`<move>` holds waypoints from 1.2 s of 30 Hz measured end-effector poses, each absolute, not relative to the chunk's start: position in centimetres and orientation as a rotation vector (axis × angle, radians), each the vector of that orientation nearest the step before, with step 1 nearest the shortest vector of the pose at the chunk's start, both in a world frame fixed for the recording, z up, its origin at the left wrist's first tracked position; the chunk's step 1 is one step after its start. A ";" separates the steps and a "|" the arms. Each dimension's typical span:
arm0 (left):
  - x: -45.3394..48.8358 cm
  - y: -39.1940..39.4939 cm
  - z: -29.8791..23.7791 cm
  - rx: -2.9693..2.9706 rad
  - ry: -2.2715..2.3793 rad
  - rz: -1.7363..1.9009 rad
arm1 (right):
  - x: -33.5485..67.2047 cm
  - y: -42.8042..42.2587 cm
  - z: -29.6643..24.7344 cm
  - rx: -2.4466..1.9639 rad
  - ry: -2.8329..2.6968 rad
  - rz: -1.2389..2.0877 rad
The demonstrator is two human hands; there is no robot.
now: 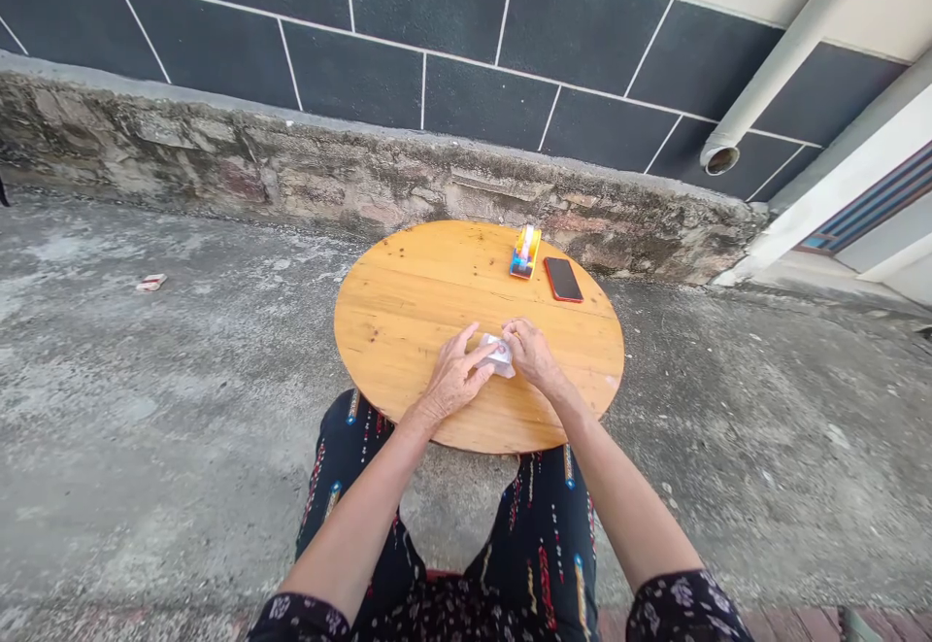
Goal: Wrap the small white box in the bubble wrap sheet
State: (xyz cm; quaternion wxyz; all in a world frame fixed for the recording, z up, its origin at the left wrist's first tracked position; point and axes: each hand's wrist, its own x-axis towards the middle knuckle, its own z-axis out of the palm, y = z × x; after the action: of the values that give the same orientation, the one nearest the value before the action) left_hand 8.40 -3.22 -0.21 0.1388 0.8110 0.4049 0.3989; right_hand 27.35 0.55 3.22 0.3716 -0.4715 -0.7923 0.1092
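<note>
A small whitish package in clear plastic wrapping (498, 358) lies on the round wooden table (408, 283), near its front. Over its left side reaches my left hand (457, 372), the index finger stretched onto the top and the thumb along the near edge, steadying it. My right hand (531, 351) is closed at the package's right far corner, fingertips pinched on the wrapping. Just what the fingertips grip is too small to make out, and the fingers hide part of the package.
At the table's far right stand a yellow and blue tape dispenser (525, 253) and, beside it, a dark-screened phone with a red edge (563, 280). A stone ledge (306, 171) runs behind the table. A crumpled wrapper (151, 283) lies on the concrete floor. My knees are under the table's front edge.
</note>
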 end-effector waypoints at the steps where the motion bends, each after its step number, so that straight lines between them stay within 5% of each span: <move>1: 8.4 -3.2 -0.2 2.343 1.171 1.147 | 27.4 0.4 3.3 -1.200 -2.030 0.290; 36: 8.6 -2.9 -0.3 2.085 1.077 1.262 | 27.5 0.6 4.1 -1.187 -1.861 0.507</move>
State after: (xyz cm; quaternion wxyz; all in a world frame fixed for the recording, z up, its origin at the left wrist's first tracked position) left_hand 8.62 -2.91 -0.26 0.2360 0.7604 0.3928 0.4602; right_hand 27.52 0.65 4.08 0.4246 -0.4745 -0.7440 0.2025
